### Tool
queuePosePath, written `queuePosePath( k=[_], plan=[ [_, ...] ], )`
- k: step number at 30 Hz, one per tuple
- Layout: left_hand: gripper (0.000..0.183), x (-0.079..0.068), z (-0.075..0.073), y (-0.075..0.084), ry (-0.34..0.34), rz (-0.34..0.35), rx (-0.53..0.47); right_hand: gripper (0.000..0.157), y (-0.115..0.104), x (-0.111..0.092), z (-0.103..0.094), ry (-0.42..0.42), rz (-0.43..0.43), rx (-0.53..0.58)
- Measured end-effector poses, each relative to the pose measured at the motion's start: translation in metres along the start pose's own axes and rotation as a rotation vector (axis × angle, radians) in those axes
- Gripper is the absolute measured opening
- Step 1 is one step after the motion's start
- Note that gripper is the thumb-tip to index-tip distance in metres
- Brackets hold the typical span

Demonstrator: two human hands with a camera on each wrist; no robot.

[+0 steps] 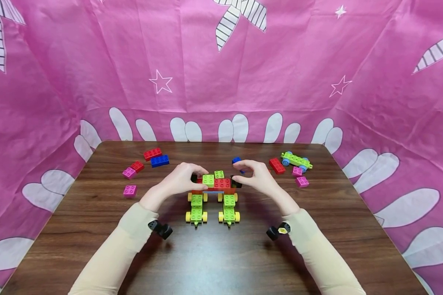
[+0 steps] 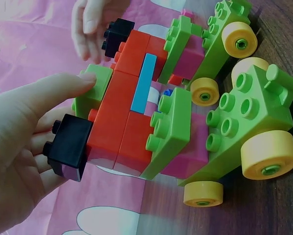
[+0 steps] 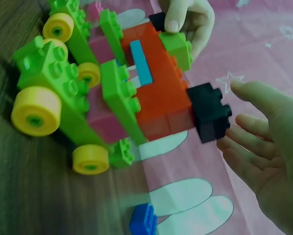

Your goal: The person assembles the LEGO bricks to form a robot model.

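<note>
A toy brick build stands mid-table: two green wheeled bases (image 1: 196,211) with yellow wheels, side by side, pink bricks (image 2: 190,149) on them, and red bricks (image 1: 222,183) bridging across the top. A thin blue piece (image 2: 144,84) shows in the red part. Black bricks (image 3: 209,112) stick out at both ends. My left hand (image 1: 179,177) pinches a light green brick (image 1: 208,180) on the red top, thumb on its near side; its other fingers are partly hidden. Beside the right-hand black brick, my right hand (image 1: 256,178) has its fingers spread and loosely bent, gripping nothing.
Loose red, blue and pink bricks (image 1: 130,191) lie at the left. A blue brick (image 3: 143,219) lies behind the build. At the right are a red brick (image 1: 277,166), two pink bricks (image 1: 302,182) and a green base with blue wheels (image 1: 296,160). Pink cloth surrounds the table.
</note>
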State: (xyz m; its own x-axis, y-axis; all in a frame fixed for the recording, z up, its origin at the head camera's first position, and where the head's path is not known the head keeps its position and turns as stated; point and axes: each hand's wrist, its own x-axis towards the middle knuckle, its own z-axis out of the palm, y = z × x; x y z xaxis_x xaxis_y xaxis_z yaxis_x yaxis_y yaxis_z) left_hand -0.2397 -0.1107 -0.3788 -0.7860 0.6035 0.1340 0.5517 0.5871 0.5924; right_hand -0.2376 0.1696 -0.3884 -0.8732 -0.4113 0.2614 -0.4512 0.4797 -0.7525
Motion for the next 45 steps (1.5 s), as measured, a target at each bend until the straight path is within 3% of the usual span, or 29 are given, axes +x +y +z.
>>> queuePosePath(
  k=[7, 14, 26, 45],
  plan=[
    [0.04, -0.002, -0.001, -0.001, -0.005, -0.007, 0.009, 0.045, 0.012, -0.011, 0.0, -0.052, 0.05, -0.008],
    [0.041, -0.002, -0.001, -0.004, -0.023, -0.015, 0.002, 0.046, 0.018, -0.015, 0.003, -0.111, 0.041, -0.004],
    [0.039, -0.002, 0.001, -0.007, -0.021, 0.015, -0.005, 0.038, 0.022, -0.016, 0.007, -0.084, 0.069, 0.039],
    [0.036, -0.012, 0.001, -0.014, 0.028, 0.025, -0.042, 0.04, 0.017, -0.012, 0.015, -0.091, 0.08, 0.083]
  ],
)
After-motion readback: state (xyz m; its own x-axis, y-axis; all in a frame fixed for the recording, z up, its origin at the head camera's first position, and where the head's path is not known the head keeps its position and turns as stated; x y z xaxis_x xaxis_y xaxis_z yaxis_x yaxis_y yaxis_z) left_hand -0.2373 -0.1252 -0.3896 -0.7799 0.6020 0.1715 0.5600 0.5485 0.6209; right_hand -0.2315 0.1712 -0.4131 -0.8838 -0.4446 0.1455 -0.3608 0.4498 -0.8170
